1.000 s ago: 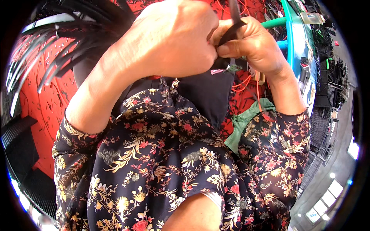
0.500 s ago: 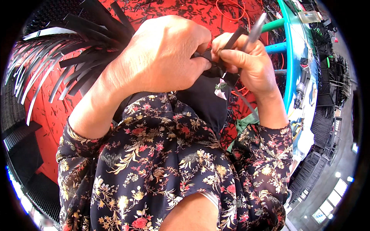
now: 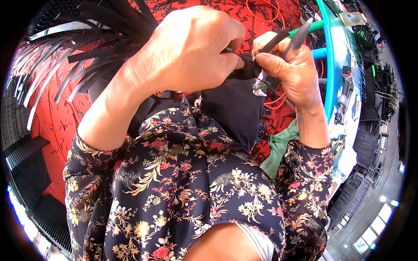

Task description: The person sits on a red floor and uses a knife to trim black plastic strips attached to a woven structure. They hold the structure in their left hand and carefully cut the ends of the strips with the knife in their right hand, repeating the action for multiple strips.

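Observation:
Both my hands meet over my lap at a small piece of black woven strips point(image 3: 249, 65). My left hand point(image 3: 193, 50) is closed, back up, with thumb and finger pinching the piece's left part; its palm is hidden. My right hand point(image 3: 289, 65) pinches a flat black strip point(image 3: 275, 42) between thumb and forefinger at the piece's right side. A grey, tapered tool point(image 3: 299, 37) sticks up from the same hand; its exact kind is unclear. A small white-and-green scrap point(image 3: 260, 87) hangs below the piece. Long black strips point(image 3: 104, 39) fan out to the left behind my left wrist.
Black offcuts lie scattered over the red floor covering point(image 3: 56, 148). A turquoise frame point(image 3: 329, 56) with crossbars curves along the right, bearing a small tool point(image 3: 342, 102). Green cloth point(image 3: 278, 150) lies by my right forearm. An orange cord point(image 3: 278, 102) runs behind.
Both hands have shifted slightly right with the woven piece. The grey tool has turned a little, and the white-and-green scrap has moved up and right.

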Demonstrator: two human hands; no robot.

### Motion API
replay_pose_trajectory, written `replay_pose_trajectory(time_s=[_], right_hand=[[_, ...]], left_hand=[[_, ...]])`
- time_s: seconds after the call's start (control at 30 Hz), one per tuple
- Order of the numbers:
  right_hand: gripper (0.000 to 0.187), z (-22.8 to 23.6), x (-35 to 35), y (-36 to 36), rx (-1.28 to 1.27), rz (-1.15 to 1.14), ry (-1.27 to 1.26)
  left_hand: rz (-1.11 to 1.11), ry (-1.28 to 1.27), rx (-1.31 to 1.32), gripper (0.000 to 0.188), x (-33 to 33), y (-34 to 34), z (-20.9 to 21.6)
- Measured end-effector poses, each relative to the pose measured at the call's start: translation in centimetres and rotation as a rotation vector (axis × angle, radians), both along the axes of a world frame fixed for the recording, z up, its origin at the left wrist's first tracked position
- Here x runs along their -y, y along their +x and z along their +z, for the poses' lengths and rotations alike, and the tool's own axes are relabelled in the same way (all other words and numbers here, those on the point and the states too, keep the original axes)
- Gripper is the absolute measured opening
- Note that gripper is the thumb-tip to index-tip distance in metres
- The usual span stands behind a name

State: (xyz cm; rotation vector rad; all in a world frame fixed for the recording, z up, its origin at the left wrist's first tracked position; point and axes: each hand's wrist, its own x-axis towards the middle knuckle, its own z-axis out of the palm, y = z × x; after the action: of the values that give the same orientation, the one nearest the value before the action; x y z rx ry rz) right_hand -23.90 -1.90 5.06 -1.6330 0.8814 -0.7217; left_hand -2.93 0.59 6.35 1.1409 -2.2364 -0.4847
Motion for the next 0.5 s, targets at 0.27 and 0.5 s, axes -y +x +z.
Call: replay_pose_trajectory(time_s=[0.27, 0.5], right_hand=[[0.01, 0.3, 0.9, 0.3, 0.014, 0.087, -0.035], [0.007, 0.5, 2.3, 0.3, 0.077, -0.113, 0.022]], left_hand=[[-0.058, -0.01, -0.077, 0.018, 0.3, 0.1, 1.3], [-0.077, -0.059, -0.073, 0.019, 2.4, 0.0, 1.1]])
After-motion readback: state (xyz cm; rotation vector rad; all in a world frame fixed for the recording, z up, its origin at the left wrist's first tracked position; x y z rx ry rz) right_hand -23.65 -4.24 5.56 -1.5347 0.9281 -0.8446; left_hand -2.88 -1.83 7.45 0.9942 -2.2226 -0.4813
